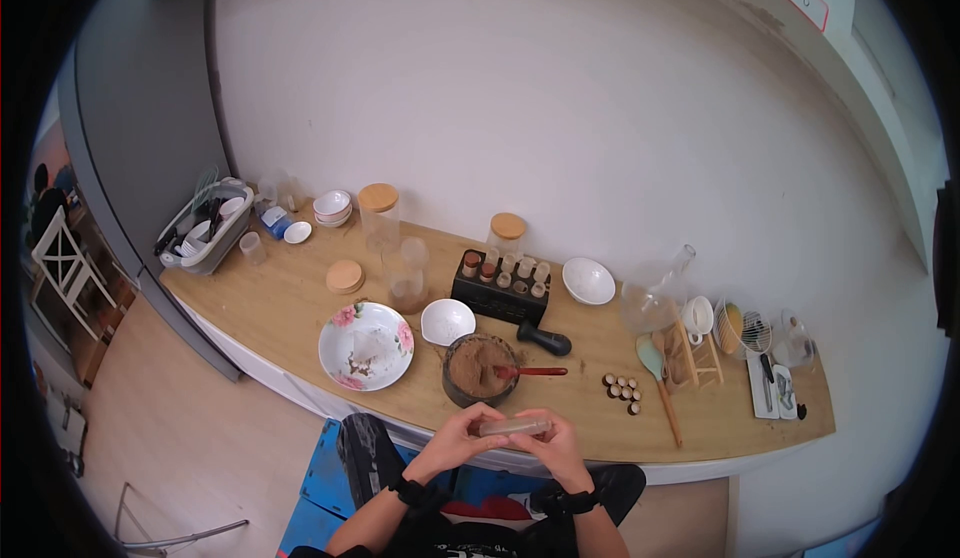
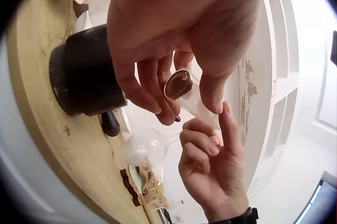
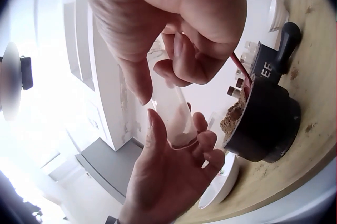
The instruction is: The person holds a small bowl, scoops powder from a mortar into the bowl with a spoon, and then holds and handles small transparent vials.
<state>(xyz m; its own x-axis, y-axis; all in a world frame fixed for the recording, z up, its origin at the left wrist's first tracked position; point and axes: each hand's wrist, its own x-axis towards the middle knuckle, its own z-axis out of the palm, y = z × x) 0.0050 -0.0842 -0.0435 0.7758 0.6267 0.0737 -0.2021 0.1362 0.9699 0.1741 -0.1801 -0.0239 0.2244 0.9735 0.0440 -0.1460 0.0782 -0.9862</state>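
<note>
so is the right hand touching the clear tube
Touching. The right wrist view shows the right hand with its fingers curled round the upper end of the clear tube.

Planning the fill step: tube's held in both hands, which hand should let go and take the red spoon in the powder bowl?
Right, probably. The red spoon handle points right from the powder bowl, close to the right hand. The left hand pinches the tube by its stoppered end and could hold it alone.

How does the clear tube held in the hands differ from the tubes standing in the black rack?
The clear plastic tube lies level between both hands; the small tubes in the black rack stand upright. It is off the counter; they sit in the rack behind the dark bowl of brown powder.
</note>
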